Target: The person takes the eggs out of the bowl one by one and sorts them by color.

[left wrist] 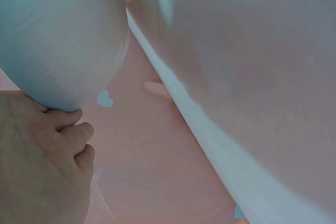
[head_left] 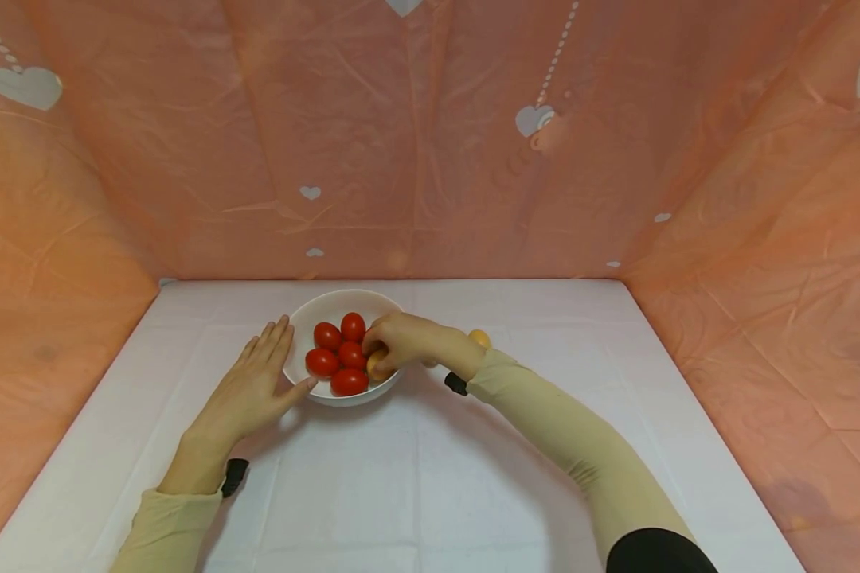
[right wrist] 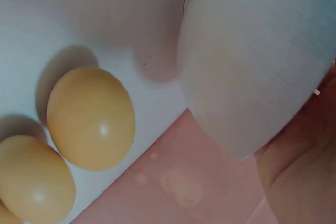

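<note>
A white bowl point(head_left: 337, 304) stands toward the back of the table, holding several red cherry tomatoes point(head_left: 349, 382). My left hand point(head_left: 254, 390) rests against the bowl's left side, fingers straight, thumb at the near rim. In the left wrist view its fingertips touch the outer wall of the bowl point(left wrist: 63, 35). My right hand point(head_left: 404, 338) reaches over the right rim and pinches a yellow egg-shaped thing point(head_left: 377, 366) inside the bowl, beside the tomatoes. From the right wrist, the bowl point(right wrist: 252, 61) hides the fingertips.
More smooth yellow egg-shaped things point(right wrist: 92, 119) lie on the white tablecloth, right of the bowl. One of them point(head_left: 480, 338) shows behind my right wrist in the head view. An orange cloth backdrop point(head_left: 416, 159) with pale hearts encloses the table at the back and sides.
</note>
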The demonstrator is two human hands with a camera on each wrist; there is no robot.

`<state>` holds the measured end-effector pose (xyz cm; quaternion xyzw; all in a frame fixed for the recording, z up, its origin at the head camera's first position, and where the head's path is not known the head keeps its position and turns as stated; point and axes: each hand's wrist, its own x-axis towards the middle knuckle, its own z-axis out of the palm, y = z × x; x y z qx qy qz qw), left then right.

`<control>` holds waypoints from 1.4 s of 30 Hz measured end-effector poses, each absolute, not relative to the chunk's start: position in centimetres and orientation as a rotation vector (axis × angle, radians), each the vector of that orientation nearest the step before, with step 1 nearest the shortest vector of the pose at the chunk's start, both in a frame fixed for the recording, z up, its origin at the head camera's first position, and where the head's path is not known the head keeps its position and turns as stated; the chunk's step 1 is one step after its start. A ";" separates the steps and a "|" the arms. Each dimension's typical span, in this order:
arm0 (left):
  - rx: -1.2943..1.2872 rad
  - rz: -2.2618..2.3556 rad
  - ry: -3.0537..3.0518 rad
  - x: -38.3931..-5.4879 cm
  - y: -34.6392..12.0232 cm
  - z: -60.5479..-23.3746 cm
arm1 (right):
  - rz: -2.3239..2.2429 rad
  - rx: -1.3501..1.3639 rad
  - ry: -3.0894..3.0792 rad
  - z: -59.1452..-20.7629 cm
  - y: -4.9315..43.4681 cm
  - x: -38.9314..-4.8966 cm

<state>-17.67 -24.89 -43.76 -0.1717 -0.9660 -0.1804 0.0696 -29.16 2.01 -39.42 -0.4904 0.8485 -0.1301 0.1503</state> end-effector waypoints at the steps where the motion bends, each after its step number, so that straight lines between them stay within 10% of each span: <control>1: -0.518 -0.540 -2.905 -17.7 -24.9 -43.7 | -0.376 -1.413 2.430 -39.4 1.9 -29.2; 42: -0.514 -0.559 -2.906 -17.4 -24.8 -43.4 | -0.636 -1.522 2.508 -39.7 3.5 -27.9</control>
